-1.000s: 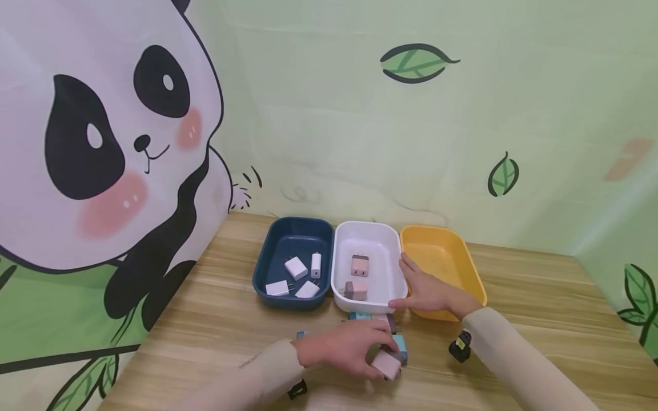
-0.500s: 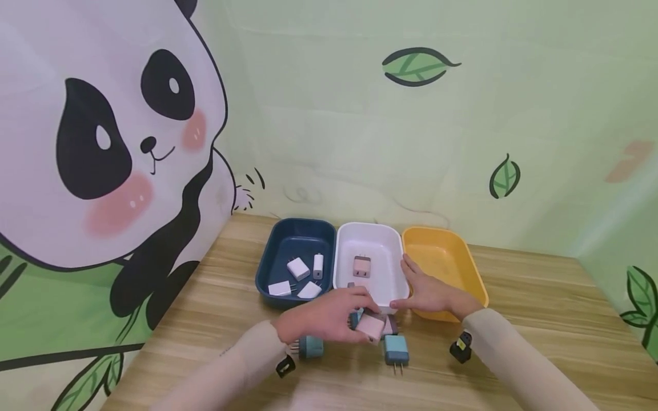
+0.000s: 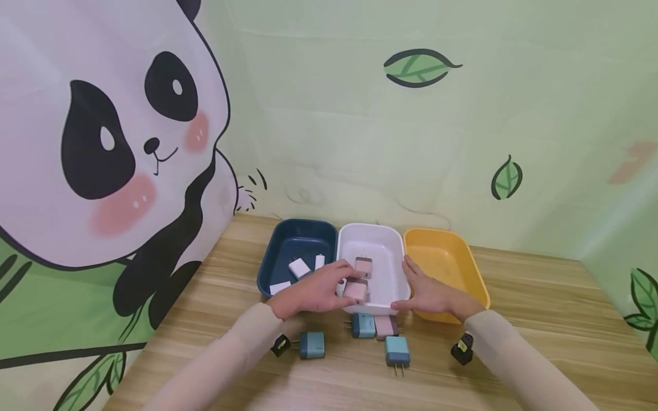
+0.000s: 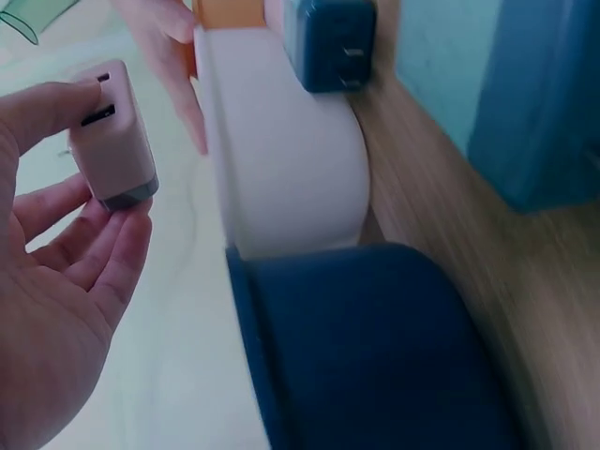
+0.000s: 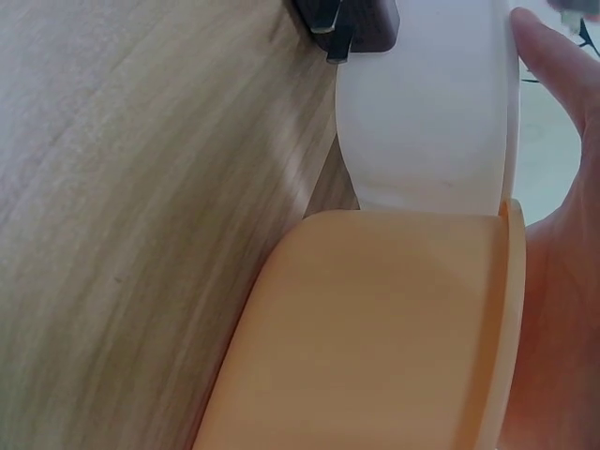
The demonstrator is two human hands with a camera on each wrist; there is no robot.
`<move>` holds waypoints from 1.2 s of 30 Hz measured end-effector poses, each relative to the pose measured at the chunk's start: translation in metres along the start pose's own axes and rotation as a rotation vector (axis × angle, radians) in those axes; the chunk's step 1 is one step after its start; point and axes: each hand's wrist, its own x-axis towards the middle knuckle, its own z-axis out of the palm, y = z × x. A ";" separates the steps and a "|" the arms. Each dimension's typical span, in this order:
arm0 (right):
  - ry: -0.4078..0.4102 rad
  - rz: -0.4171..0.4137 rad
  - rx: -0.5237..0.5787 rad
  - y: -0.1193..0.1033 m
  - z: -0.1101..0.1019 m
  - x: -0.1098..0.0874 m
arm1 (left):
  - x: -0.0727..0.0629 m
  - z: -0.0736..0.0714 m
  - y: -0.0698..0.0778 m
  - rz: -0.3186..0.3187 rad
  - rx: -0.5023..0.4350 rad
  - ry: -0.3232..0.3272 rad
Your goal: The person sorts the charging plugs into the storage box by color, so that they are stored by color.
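Observation:
My left hand (image 3: pixel 320 290) pinches a pink-and-grey charger plug (image 4: pixel 120 150) between thumb and fingers, over the front of the white bin (image 3: pixel 385 251). Inside that bin a pink charger plug (image 3: pixel 363 266) lies behind the held one. My right hand (image 3: pixel 430 294) rests on the white bin's right front corner, fairly straight fingers along the side and thumb at the front rim. In front of the bins lie teal charger plugs, one at left (image 3: pixel 312 345), one near the white bin (image 3: pixel 364 325) and one at right (image 3: pixel 397 350), plus a pink plug (image 3: pixel 385 326).
The navy bin (image 3: pixel 264 268) stands left of the white one, with white charger plugs (image 3: pixel 299 268) in it, partly hidden by my left hand. At right is the yellow bin (image 3: pixel 437 245), partly under my right hand. A patterned cloth wall (image 3: pixel 329 114) rises behind the wooden table (image 3: pixel 534 297).
My left hand has carried the pink charger plug from the table in front up and back to over the white bin. The right hand has stayed at the bin's corner.

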 end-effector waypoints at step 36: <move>-0.022 0.008 0.041 -0.003 -0.004 -0.001 | 0.043 0.004 -0.041 -0.245 0.105 -0.023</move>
